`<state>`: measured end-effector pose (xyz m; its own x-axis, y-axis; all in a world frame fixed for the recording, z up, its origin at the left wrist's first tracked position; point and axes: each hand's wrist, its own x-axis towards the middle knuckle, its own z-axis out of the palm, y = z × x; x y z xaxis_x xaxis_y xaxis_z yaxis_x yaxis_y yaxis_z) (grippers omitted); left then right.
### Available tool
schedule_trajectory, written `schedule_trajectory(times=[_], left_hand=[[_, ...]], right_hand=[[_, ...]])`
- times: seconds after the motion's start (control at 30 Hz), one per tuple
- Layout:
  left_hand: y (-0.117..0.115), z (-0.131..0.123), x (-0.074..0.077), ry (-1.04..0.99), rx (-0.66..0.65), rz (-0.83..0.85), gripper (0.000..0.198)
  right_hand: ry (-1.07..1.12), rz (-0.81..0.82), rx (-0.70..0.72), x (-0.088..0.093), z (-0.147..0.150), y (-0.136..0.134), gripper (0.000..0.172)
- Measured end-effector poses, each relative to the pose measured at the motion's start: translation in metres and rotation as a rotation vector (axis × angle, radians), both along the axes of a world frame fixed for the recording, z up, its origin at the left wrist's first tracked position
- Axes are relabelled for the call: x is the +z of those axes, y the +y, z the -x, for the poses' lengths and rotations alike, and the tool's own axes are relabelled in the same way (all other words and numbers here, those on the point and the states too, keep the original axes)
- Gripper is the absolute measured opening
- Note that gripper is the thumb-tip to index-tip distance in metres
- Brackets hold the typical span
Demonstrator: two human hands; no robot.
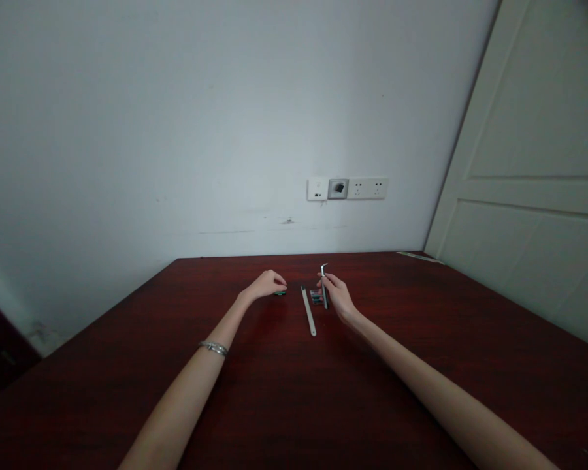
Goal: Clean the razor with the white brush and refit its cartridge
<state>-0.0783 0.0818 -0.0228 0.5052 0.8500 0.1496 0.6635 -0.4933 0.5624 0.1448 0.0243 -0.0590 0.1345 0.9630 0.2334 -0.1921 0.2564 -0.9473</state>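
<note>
On the dark red table, my left hand (267,284) is closed, its fingertips at a small dark green object (280,294) that is mostly hidden below them. My right hand (337,294) grips a slim metal tool (324,287) with a bent tip pointing up and to the right. Beside that hand, partly behind the tool, lies a small clear case (315,297) with dark parts. A long pale handle with a dark end (308,313) rests on the table between my two hands.
The table (284,405) meets a white wall with sockets and switches (347,188). A pale panelled door (529,170) stands at the right. A thin light strip (420,257) lies at the table's back right corner.
</note>
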Motion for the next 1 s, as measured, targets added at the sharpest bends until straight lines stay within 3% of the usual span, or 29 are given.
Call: schedule_trajectory(times=[0.2, 0.4, 0.53, 0.83, 1.0], left_hand=[[-0.011, -0.016, 0.009, -0.077, -0.182, 0.122, 0.033], [-0.021, -0.034, 0.003, -0.175, -0.309, 0.374, 0.045], [-0.029, -0.047, -0.002, -0.231, -0.365, 0.400, 0.037], [-0.031, -0.062, -0.013, -0.458, -0.342, 0.408, 0.027], [-0.023, -0.052, -0.004, -0.454, -0.300, 0.404, 0.034]], right_hand=[[-0.071, -0.052, 0.002, 0.010, 0.003, -0.007, 0.042], [-0.062, -0.098, 0.004, 0.011, 0.004, -0.007, 0.043], [-0.103, -0.129, -0.052, 0.012, 0.003, -0.006, 0.042], [-0.180, -0.128, -0.065, 0.016, 0.006, -0.009, 0.044], [-0.181, -0.204, -0.075, 0.014, 0.001, -0.008, 0.049]])
